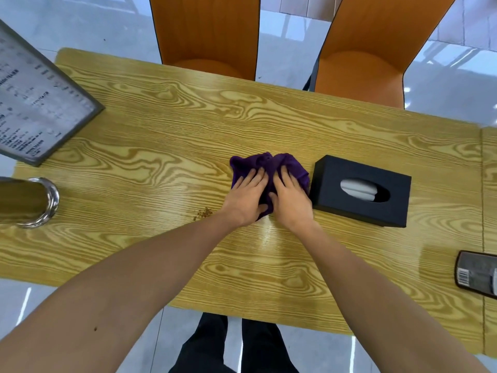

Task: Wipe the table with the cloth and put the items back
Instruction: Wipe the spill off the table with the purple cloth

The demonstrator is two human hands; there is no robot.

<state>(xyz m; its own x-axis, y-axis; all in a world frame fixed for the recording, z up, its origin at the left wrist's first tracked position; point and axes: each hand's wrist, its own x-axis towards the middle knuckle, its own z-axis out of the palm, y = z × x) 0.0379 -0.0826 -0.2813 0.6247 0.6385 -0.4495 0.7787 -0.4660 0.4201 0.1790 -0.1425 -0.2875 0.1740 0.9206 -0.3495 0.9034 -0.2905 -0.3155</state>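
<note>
Both hands [269, 196] press flat, fingers [254, 176] spread, gripping perhaps nothing, on crumpled purple cloth [269, 164] atop wood-grain table [161, 146].

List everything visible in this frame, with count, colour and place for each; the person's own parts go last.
table: 1, yellow wood grain, fills centre
cloth: 1, purple, bunched mid-table under both hands
tissue box: 1, black, touching or nearly touching the cloth's right side
crumbs: small brown cluster, left of the hands
framed menu: 1, grey, left edge
metal container: 1, shiny, left edge
dark packet: 1, barcoded, right edge
chairs: 2, orange, far side
left hand: flat on cloth
right hand: flat on cloth
</note>
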